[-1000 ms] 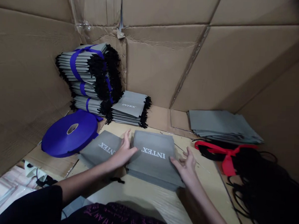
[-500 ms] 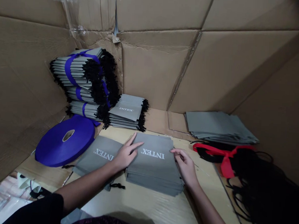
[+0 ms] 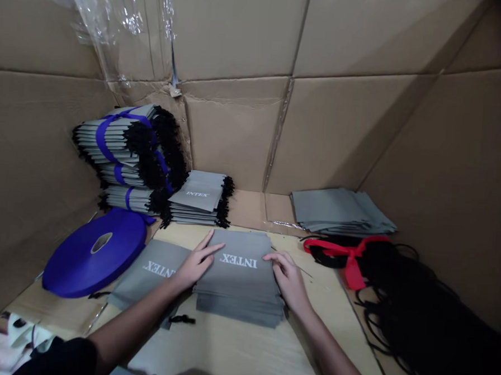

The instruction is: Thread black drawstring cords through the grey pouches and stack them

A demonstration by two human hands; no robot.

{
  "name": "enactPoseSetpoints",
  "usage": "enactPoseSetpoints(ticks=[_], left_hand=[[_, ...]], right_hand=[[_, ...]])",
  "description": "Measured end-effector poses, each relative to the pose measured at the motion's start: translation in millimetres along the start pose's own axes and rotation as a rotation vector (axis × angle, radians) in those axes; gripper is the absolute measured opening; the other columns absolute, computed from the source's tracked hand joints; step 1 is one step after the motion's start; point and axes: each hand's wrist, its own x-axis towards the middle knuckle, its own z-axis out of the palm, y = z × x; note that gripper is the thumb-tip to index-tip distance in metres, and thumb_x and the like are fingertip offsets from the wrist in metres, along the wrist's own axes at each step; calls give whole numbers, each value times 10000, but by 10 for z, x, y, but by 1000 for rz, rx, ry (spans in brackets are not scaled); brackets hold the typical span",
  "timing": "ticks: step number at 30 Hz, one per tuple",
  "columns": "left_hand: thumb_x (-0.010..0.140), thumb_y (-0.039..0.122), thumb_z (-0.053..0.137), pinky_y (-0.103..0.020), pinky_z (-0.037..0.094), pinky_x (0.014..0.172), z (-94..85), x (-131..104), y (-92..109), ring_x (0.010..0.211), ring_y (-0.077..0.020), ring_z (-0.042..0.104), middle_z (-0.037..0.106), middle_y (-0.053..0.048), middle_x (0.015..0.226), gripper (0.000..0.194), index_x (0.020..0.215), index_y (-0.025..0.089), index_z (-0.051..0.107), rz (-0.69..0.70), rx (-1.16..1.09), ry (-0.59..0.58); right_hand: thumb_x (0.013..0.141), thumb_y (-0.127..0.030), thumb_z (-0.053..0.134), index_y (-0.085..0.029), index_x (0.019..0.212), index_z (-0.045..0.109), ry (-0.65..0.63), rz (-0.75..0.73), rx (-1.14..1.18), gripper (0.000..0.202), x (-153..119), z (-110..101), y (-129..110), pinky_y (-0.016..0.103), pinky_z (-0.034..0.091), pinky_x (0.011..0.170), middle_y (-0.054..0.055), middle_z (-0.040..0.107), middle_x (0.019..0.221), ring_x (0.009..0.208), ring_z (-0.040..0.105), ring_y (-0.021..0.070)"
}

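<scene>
A stack of grey fabric bags (image 3: 239, 279) lies in front of me, the top one printed INTEX and facing away from me. My left hand (image 3: 192, 267) rests at the stack's left edge, fingers spread, two of them on the top bag. At the right edge is my right hand (image 3: 291, 280), its index finger stretched onto the top bag and its other fingers loosely bent. Partly under my left forearm lies another grey INTEX drawstring bag (image 3: 145, 271), with a black cord end (image 3: 182, 319) sticking out.
Left stand a purple ribbon roll (image 3: 123, 253) and tied bag bundles (image 3: 114, 138). A pile of corded bags (image 3: 195, 201) sits behind. Far right are flat grey pieces (image 3: 337, 209) and black cords (image 3: 431, 331) with a red tie (image 3: 356, 260). Cardboard walls (image 3: 232, 136) surround the table.
My view has tilted up and turned slightly right, so everything sits lower and further left in the picture. Both hands stay at the stack's edges.
</scene>
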Motion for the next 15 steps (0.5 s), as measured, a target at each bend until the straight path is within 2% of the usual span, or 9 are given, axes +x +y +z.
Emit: enactPoseSetpoints(ticks=[5, 10, 15], left_hand=[[899, 347, 391, -386, 158, 1131, -37, -13, 55, 1383, -218, 196, 188, 12, 1514, 397, 1255, 263, 547, 12, -3, -9], [895, 382, 407, -400, 175, 1122, -17, 14, 136, 1374, -218, 225, 272, 18, 1488, 389, 1252, 302, 540, -4, -11, 36], [889, 355, 426, -381, 215, 1113, -89, -3, 216, 1354, -225, 280, 293, 13, 1480, 366, 1222, 301, 570, 37, 66, 32]], right_hand=[[730, -214, 420, -212, 756, 649, 41, 22, -17, 231, -62, 35, -2, 359, 419, 820, 54, 603, 839, 871, 558, 241], [751, -222, 402, -213, 804, 665, 27, 36, -1, 268, -62, -5, 57, 325, 464, 739, 50, 632, 876, 831, 589, 230], [734, -230, 423, -229, 762, 695, -7, 48, 44, 274, -23, 1, 55, 351, 440, 825, 52, 636, 876, 911, 578, 251]])
